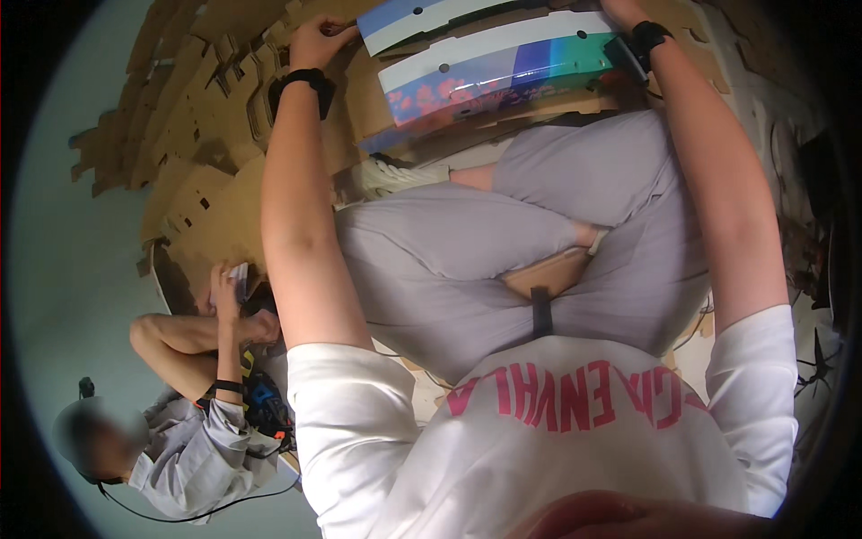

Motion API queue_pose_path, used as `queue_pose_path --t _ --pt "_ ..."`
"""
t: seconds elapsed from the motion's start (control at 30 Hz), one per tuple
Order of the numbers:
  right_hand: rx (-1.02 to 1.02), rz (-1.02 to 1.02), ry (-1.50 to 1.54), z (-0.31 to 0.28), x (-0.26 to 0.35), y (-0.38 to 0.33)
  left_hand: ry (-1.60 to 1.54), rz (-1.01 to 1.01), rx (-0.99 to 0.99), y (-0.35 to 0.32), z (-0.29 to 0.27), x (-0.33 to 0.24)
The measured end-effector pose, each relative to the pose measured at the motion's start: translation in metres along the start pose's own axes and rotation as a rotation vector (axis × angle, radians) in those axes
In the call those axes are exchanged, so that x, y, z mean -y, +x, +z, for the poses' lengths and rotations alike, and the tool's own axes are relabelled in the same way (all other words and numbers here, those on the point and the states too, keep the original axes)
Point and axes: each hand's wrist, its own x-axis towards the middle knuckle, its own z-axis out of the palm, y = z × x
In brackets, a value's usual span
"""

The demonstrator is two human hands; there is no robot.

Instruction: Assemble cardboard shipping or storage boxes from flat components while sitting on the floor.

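In front of my crossed legs is a cardboard box (480, 83) with glossy blue, white and green print and a red pattern. Small round holes show along its pale panels, and its inside is brown. At the left end of its far panel (431, 20), my left hand (319, 43) has thumb and fingers pinched together at the edge. My right hand (626, 11) is by the box's far right end. The top of the picture cuts off its fingers, so their grip is hidden. Each wrist wears a black band.
Brown cut cardboard pieces (193, 117) lie in piles at the left and far left. A co-worker (202, 431) sits at the lower left, holding a small pale item (238, 280). Cables and a small black tripod (817, 364) are at the right.
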Motion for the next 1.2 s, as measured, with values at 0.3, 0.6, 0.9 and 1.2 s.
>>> queue_pose_path --t 0.3,0.6,0.9,1.2 --pt "0.011 0.03 0.051 -0.005 0.009 -0.011 0.187 -0.156 0.002 0.006 0.011 -0.004" --pt "0.091 0.078 0.117 -0.009 0.016 -0.014 -0.087 -0.002 0.359 -0.044 -0.017 -0.013" --pt "0.113 0.078 -0.03 -0.01 0.017 -0.015 -0.271 -0.353 0.23 -0.086 -0.038 -0.004" --pt "0.092 0.051 0.039 -0.021 0.011 -0.017 -0.311 -0.346 0.636 -0.155 -0.099 -0.057"
